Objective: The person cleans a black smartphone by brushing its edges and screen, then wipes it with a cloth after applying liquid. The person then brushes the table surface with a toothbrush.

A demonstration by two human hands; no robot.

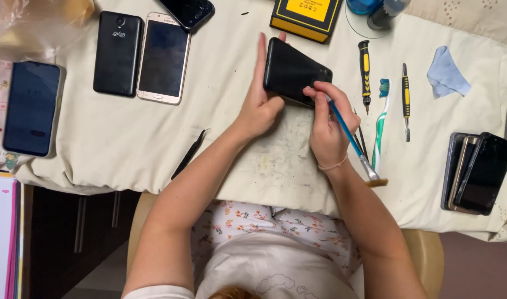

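My left hand [260, 102] grips a black phone [294, 71], tilted up off the cream cloth [225, 138], fingers along its left edge. My right hand [326, 124] holds a thin blue-handled brush [354, 145] by its end against the phone's lower right corner, bristles pointing back toward me.
To the right lie two yellow-black screwdrivers [365, 75] [406, 99], a green toothbrush [380, 124], a blue wipe [447, 75] and a stack of phones [477, 171]. At left are black tweezers [190, 154] and several phones [164, 58] [31, 108]. A yellow box [307, 17] sits at the top.
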